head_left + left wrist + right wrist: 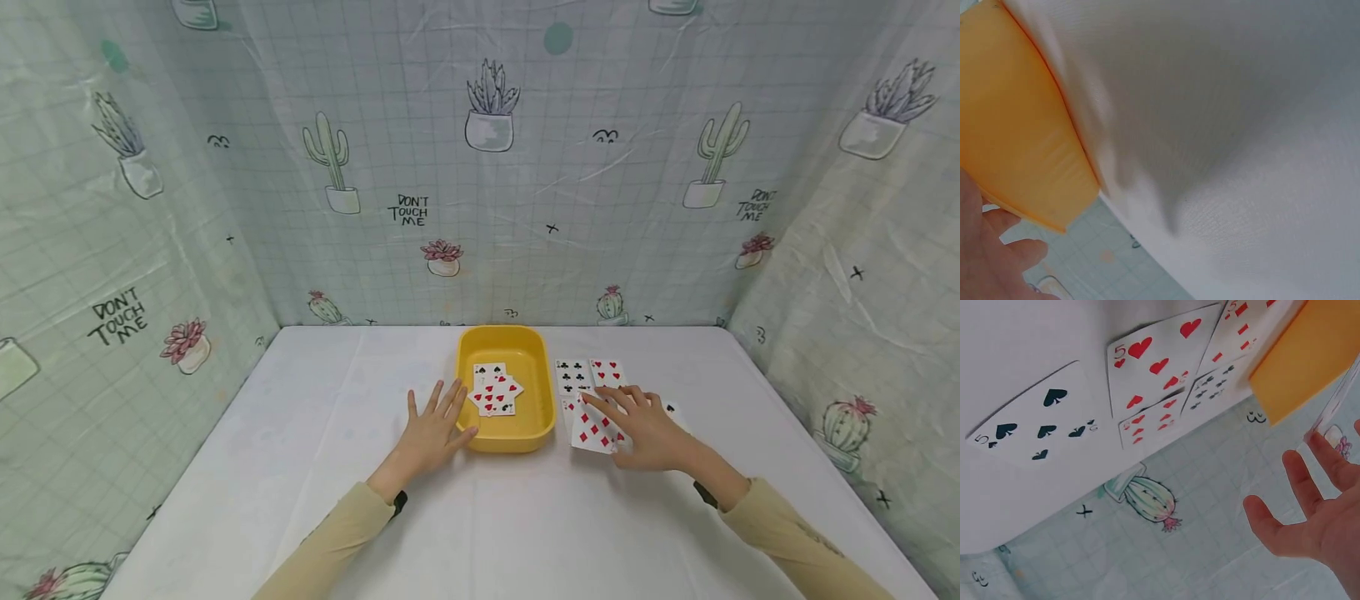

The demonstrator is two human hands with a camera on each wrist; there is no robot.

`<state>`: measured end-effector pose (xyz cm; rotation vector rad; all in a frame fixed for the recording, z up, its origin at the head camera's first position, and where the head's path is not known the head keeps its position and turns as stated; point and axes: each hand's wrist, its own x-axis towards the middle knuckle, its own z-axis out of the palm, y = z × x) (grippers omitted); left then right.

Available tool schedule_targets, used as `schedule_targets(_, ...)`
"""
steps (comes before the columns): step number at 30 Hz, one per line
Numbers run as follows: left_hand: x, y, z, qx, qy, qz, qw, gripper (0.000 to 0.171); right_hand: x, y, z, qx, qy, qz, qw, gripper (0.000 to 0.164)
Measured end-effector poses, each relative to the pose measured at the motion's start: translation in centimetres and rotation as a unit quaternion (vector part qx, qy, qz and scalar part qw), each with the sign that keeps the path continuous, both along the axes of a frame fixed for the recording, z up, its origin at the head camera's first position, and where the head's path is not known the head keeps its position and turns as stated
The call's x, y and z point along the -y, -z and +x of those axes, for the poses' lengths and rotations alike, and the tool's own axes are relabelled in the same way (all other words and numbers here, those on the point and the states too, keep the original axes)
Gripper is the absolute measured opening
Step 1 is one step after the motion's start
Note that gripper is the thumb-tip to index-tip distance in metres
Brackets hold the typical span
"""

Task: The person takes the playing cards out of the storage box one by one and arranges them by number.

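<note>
My left hand (429, 437) rests at the left rim of a yellow plastic tray (531, 408), fingers straight and spread. Inside the tray lie overlapping playing cards (495, 396), a hearts card on top and a spades card under it. Right of the tray, my right hand (651, 435) pinches a diamonds playing card (592, 432), tilted up over the cards on the table. In the right wrist view this card (1335, 394) shows edge-on at the fingertips. Below are a five of hearts (1154, 359), a five of diamonds (1238, 331) and a five of spades (1041, 428).
Behind those fives lie a six of clubs (572, 375) and a six of hearts (607, 372), close to the tray's right wall. A white cloth covers the table (360, 383). Printed curtains (495, 192) stand at its back and sides.
</note>
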<state>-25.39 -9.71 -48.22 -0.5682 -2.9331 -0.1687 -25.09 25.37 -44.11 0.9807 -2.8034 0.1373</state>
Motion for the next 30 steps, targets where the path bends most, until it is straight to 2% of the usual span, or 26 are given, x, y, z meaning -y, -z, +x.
schedule_targets(10, 0.0, 0.0, 0.1, -0.003, 0.001, -0.007, 1.0000, 0.074, -0.3, 1.8, 1.0, 0.023, -0.002, 0.018, 1.000, 0.090)
schedule_targets(17, 0.0, 0.0, 0.1, -0.001, -0.002, -0.012, 0.9999, 0.074, -0.5, 2.6, 1.8, 0.062, 0.013, 0.019, 0.998, 0.092)
schedule_targets(30, 0.1, -0.2, 0.2, -0.005, 0.000, -0.002, 1.0000, 0.073, -1.2, 4.5, 2.4, 0.057, -0.010, 0.017, 0.998, 0.091)
